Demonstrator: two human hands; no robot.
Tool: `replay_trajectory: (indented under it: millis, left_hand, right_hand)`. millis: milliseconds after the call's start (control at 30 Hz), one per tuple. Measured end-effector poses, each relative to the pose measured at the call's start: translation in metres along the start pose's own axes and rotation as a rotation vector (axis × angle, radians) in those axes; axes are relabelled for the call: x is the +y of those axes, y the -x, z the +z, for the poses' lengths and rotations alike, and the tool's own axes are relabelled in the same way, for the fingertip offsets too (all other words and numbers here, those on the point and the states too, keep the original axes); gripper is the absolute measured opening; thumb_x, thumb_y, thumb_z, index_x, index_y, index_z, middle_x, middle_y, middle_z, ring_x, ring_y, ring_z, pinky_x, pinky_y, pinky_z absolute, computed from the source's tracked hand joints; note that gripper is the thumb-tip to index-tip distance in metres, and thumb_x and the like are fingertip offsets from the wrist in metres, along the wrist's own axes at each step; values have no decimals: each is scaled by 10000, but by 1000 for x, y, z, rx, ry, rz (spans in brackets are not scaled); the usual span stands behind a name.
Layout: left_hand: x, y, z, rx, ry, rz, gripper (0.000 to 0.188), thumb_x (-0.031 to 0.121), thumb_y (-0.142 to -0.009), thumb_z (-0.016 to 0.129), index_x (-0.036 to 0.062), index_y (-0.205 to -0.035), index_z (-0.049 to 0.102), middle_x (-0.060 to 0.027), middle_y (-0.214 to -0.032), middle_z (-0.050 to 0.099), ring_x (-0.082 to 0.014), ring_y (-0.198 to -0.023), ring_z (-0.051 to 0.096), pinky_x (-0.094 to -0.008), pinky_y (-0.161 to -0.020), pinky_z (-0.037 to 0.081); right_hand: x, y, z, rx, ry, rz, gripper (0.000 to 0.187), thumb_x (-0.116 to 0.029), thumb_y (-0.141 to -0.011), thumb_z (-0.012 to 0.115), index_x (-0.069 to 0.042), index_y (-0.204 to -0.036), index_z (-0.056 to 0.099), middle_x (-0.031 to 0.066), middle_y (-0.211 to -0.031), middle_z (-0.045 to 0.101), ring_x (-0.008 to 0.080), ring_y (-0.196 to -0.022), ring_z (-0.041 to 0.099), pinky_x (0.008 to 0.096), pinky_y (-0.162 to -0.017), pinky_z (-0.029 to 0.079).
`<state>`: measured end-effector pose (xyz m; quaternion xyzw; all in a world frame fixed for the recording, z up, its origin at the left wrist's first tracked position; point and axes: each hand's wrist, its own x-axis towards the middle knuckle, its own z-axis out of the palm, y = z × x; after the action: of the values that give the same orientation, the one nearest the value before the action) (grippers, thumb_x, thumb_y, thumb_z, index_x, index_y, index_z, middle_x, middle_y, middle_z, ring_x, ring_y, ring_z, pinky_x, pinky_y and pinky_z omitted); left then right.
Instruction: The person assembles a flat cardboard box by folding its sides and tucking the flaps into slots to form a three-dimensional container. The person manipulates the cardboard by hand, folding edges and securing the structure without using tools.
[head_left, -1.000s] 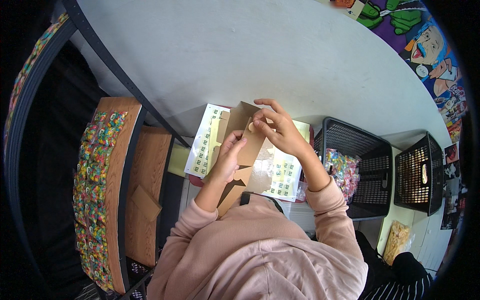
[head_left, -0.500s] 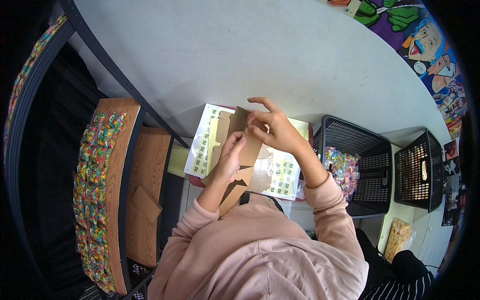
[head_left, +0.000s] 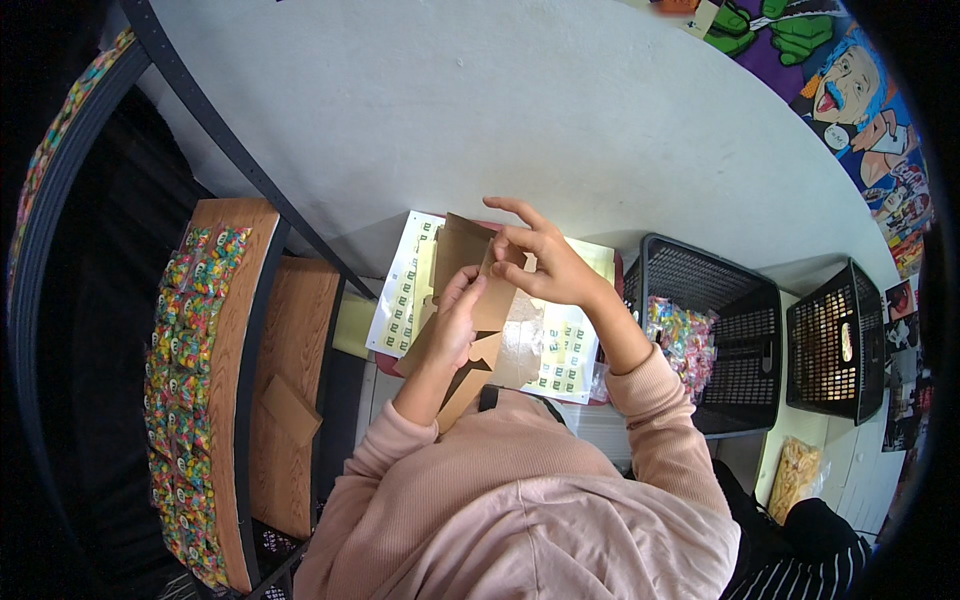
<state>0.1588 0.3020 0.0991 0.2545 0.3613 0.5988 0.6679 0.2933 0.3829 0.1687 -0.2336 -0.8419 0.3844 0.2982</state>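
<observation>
Head view: cardboard box (head_left: 500, 308), left of the larger black basket (head_left: 769, 335); seemed light, stiff, creasable, best held along folds. Left hand (head_left: 455, 328): grip closed on its side. Right hand (head_left: 556, 270): fingertips nearly met at its edge, hold unclear.

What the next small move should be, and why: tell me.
Probably press the far edge of the brown cardboard box inward with the right hand, bracing with the left hand. The left hand grips the box's side, the right thumb and fingers are at that edge, and a dark gap shows the box isn't closed.
</observation>
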Motion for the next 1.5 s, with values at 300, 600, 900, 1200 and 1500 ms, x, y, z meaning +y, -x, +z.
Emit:
replay_trajectory:
  millis: [300, 600, 900, 1200, 1500]
  left_hand:
    - [-10, -4, -6, -22, -19, 3, 220, 198, -896, 403, 72, -1067, 462, -44, -963, 551, -104, -867, 559, -237, -714, 468]
    - [-12, -5, -9, -7, -17, 13, 215, 206, -893, 417, 58, -1034, 487, -52, -951, 556, -116, -862, 560, -249, -728, 462]
    - [-11, 0, -5, 54, -6, 22, 185, 182, -886, 442, 25, -948, 518, -40, -912, 561, -83, -848, 516, -217, -767, 391]
    - [-9, 1, -4, 79, -48, 81, 172, 111, -841, 430, 5, -943, 519, -42, -893, 560, -84, -841, 510, -215, -778, 381]
    - [-9, 2, -4, 88, -73, 118, 166, 131, -840, 439, 6, -913, 521, -38, -870, 554, -85, -824, 499, -221, -772, 372]
  right_hand:
    - [4, -1, 4, -62, -10, 3, 161, -46, -721, 583, -40, -838, 472, 162, -1227, 379, 261, -958, 502, 325, -748, 450]
    - [16, -3, 4, -58, -92, 28, 315, -58, -748, 608, -76, -1005, 429, 127, -1187, 451, 222, -938, 520, 297, -714, 464]
    - [15, -3, 5, -84, -79, 35, 335, -14, -746, 597, -68, -1033, 434, 103, -1175, 479, 152, -846, 509, 263, -632, 446]
    - [16, -1, 3, -88, -71, -12, 354, 36, -740, 577, -69, -1044, 431, 80, -1170, 489, 92, -701, 502, 226, -576, 424]
    - [13, -1, 4, -48, -118, -6, 321, -16, -731, 608, -51, -1006, 445, 99, -1131, 487, 227, -1012, 505, 319, -843, 452]
